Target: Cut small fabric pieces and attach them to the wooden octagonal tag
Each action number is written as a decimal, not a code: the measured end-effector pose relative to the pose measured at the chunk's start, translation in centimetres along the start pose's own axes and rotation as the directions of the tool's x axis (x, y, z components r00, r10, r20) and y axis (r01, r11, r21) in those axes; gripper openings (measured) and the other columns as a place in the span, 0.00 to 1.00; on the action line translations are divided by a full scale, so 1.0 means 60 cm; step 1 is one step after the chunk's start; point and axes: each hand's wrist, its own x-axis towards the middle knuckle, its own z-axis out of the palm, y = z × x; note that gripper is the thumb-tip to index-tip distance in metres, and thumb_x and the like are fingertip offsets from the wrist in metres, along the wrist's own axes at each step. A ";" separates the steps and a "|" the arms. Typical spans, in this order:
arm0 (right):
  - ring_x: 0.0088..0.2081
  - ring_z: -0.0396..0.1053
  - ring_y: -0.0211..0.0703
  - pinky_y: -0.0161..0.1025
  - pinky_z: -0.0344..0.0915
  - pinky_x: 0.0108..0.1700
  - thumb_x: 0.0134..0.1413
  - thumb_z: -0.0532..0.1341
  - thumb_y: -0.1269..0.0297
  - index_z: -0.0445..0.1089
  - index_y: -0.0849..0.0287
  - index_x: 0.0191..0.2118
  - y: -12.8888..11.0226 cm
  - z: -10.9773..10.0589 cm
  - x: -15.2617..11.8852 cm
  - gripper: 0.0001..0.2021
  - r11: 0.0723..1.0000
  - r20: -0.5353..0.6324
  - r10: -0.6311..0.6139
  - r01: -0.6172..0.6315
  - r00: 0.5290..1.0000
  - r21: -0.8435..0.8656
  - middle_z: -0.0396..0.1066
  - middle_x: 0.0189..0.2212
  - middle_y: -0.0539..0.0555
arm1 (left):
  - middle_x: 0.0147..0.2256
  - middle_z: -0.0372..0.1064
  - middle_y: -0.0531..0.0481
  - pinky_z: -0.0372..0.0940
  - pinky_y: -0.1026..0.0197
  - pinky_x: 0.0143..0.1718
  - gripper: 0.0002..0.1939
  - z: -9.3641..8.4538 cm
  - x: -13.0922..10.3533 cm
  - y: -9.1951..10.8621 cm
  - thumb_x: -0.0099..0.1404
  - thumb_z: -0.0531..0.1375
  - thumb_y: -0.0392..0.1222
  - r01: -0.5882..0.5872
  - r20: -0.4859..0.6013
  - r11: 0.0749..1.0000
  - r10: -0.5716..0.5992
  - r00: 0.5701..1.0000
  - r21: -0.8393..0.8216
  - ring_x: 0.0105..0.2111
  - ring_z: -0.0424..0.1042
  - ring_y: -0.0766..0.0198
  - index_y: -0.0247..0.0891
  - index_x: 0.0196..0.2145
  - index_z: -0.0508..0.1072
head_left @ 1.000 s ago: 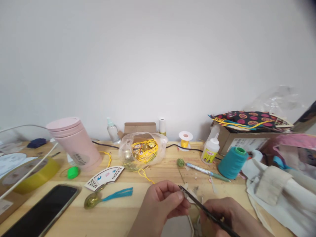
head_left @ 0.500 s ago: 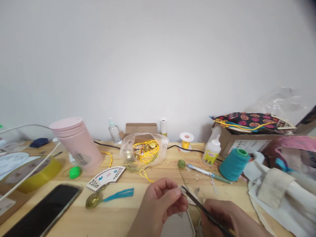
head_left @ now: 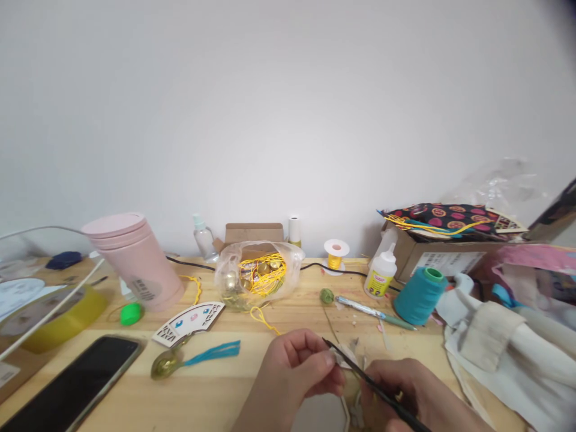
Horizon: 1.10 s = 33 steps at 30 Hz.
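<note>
My left hand (head_left: 303,366) is closed in a pinch at the lower middle, and what sits between its fingertips is too small to make out. My right hand (head_left: 405,390) grips a slim pair of black tweezers (head_left: 366,379), whose pointed tip reaches the left fingertips. Under my hands lies a pale flat panel with an angled rim (head_left: 321,414), partly hidden. Whitish scraps (head_left: 346,355) show just behind the tweezers. Left of my hands rest a fan-shaped decorated piece (head_left: 189,323) and a gold bell-like ornament (head_left: 162,363) with a blue tassel (head_left: 213,353).
Behind stand a plastic bag of yellow cords (head_left: 263,273), a yellow thread spool (head_left: 335,258), a glue bottle (head_left: 380,276) and a teal thread cone (head_left: 419,297). A pen (head_left: 360,307) lies before them. At left are a phone (head_left: 72,384), pink tumbler (head_left: 139,264) and tape roll (head_left: 67,318).
The tweezers' tip has shifted slightly left and up across the left fingertips. The whole view has moved a little, so objects appear slightly further left.
</note>
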 end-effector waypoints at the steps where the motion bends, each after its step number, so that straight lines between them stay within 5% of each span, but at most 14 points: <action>1: 0.23 0.46 0.36 0.32 0.46 0.22 0.33 0.50 0.30 0.63 0.61 0.27 0.002 0.000 0.001 0.33 1.000 0.022 -0.004 0.004 1.000 0.006 0.48 0.19 0.44 | 0.14 0.71 0.51 0.63 0.68 0.22 0.07 0.000 0.000 0.000 0.44 0.65 0.36 0.003 0.001 1.000 -0.003 1.000 0.007 0.16 0.67 0.70 0.33 0.17 0.69; 12: 0.18 0.43 0.32 0.32 0.38 0.17 0.39 0.54 0.37 0.55 0.59 0.18 0.003 -0.006 0.016 0.26 0.999 0.089 -0.037 0.038 0.995 -0.012 0.45 0.13 0.42 | 0.15 0.71 0.51 0.63 0.68 0.22 0.08 -0.002 -0.003 -0.002 0.46 0.64 0.36 0.017 0.028 1.000 -0.017 0.999 0.021 0.17 0.67 0.70 0.33 0.18 0.68; 16: 0.18 0.46 0.33 0.31 0.41 0.17 0.44 0.55 0.48 0.59 0.59 0.19 0.011 -0.033 0.020 0.18 0.968 0.059 0.010 0.005 0.998 -0.251 0.48 0.14 0.43 | 0.16 0.72 0.51 0.64 0.68 0.24 0.08 -0.003 -0.003 -0.001 0.46 0.65 0.37 0.005 0.000 1.000 -0.005 1.000 0.009 0.18 0.68 0.70 0.32 0.19 0.69; 20: 0.20 0.60 0.39 0.33 0.52 0.22 0.41 0.58 0.64 0.69 0.57 0.27 0.013 -0.059 0.019 0.05 0.773 -0.158 0.031 -0.124 0.987 -0.622 0.64 0.17 0.47 | 0.19 0.74 0.50 0.66 0.66 0.27 0.08 -0.004 0.000 -0.002 0.46 0.66 0.39 0.009 -0.042 1.000 -0.009 0.999 0.009 0.20 0.70 0.69 0.32 0.22 0.72; 23: 0.26 0.68 0.45 0.35 0.59 0.27 0.40 0.55 0.72 0.69 0.53 0.35 0.018 -0.065 0.013 0.14 0.706 -0.210 -0.042 -0.120 0.977 -0.698 0.72 0.24 0.51 | 0.22 0.76 0.48 0.67 0.65 0.29 0.09 -0.004 -0.001 -0.001 0.45 0.66 0.38 0.038 -0.053 0.999 -0.038 0.998 0.005 0.22 0.72 0.67 0.32 0.25 0.72; 27: 0.31 0.70 0.49 0.38 0.62 0.30 0.40 0.56 0.73 0.70 0.51 0.36 0.019 -0.064 0.001 0.15 0.683 -0.136 -0.069 -0.053 0.988 -0.729 0.74 0.28 0.53 | 0.23 0.76 0.46 0.67 0.63 0.30 0.10 -0.004 -0.003 -0.001 0.45 0.66 0.39 0.086 -0.037 0.995 -0.085 0.996 0.049 0.22 0.73 0.66 0.32 0.26 0.72; 30: 0.29 0.69 0.48 0.39 0.62 0.30 0.44 0.57 0.69 0.71 0.53 0.34 -0.002 -0.059 -0.005 0.09 0.717 -0.175 -0.119 -0.038 0.977 -0.697 0.73 0.28 0.53 | 0.23 0.76 0.47 0.67 0.64 0.29 0.11 -0.003 -0.003 -0.005 0.44 0.67 0.40 0.121 -0.008 0.988 -0.120 0.993 0.101 0.22 0.73 0.67 0.33 0.25 0.71; 33: 0.24 0.66 0.40 0.34 0.61 0.26 0.48 0.57 0.65 0.71 0.54 0.33 -0.029 -0.041 -0.007 0.06 0.879 -0.226 -0.174 0.048 0.958 -0.474 0.71 0.25 0.50 | 0.22 0.76 0.49 0.67 0.66 0.28 0.11 0.000 -0.001 -0.012 0.44 0.68 0.41 0.161 0.045 0.978 -0.168 0.985 0.129 0.21 0.72 0.68 0.33 0.24 0.71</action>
